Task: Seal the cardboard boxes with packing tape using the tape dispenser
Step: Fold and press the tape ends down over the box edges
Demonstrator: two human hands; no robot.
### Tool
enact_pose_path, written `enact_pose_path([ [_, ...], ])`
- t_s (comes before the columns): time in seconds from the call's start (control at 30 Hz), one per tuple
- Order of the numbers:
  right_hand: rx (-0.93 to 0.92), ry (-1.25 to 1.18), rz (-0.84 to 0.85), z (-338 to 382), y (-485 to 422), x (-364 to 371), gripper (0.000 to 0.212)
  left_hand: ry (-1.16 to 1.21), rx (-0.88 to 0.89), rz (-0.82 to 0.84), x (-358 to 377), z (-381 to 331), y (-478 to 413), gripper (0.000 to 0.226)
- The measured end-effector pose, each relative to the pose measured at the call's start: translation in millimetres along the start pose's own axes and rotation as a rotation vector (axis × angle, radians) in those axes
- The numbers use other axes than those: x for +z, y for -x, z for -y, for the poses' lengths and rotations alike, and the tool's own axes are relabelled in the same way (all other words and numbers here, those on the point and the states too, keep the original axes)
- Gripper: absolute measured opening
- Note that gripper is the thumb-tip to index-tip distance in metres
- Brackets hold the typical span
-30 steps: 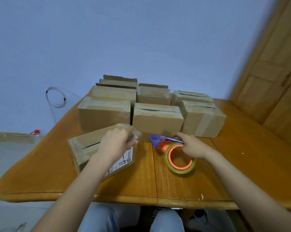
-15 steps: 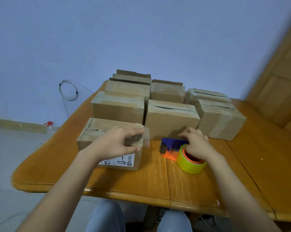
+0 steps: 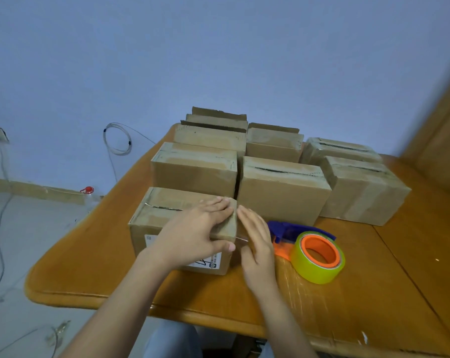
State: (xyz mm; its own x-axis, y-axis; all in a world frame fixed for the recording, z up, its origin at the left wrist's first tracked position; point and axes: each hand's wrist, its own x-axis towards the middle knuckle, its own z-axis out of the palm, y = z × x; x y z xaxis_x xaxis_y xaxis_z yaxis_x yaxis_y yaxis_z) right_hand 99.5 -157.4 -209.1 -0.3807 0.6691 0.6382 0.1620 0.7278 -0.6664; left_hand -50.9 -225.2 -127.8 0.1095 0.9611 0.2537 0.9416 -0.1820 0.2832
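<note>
— Hands?
— My left hand (image 3: pixel 192 233) lies over the right end of the nearest cardboard box (image 3: pixel 161 215), fingers flat on top, thumb on the front. My right hand (image 3: pixel 257 241), fingers straight, lies flat against that end. Neither clasps anything.
— Dispenser?
— The tape dispenser (image 3: pixel 309 251) lies on the table (image 3: pixel 373 293), just right of my right hand, untouched. There is a thin glint at the box edge, possibly tape.

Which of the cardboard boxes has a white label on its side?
The nearest box, alone in the front row, under the left hand; its near face bears a white label. The boxes behind show only plain cardboard.
</note>
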Motion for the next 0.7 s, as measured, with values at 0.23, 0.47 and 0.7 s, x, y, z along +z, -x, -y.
enact_pose_path([
  [0.23,0.070,0.034,0.035,-6.8,6.3,2.4,0.071,0.101,-0.033,0.016,0.5,5.4,-4.0,0.096],
  [0.47,0.165,-0.124,0.135,-7.1,9.4,1.5,0.070,0.113,-0.035,0.021,-0.7,2.2,-4.1,0.104],
  [0.7,0.150,-0.175,-0.094,-3.2,9.3,1.8,0.042,0.102,-0.066,0.033,-5.1,-5.1,-1.2,0.086],
])
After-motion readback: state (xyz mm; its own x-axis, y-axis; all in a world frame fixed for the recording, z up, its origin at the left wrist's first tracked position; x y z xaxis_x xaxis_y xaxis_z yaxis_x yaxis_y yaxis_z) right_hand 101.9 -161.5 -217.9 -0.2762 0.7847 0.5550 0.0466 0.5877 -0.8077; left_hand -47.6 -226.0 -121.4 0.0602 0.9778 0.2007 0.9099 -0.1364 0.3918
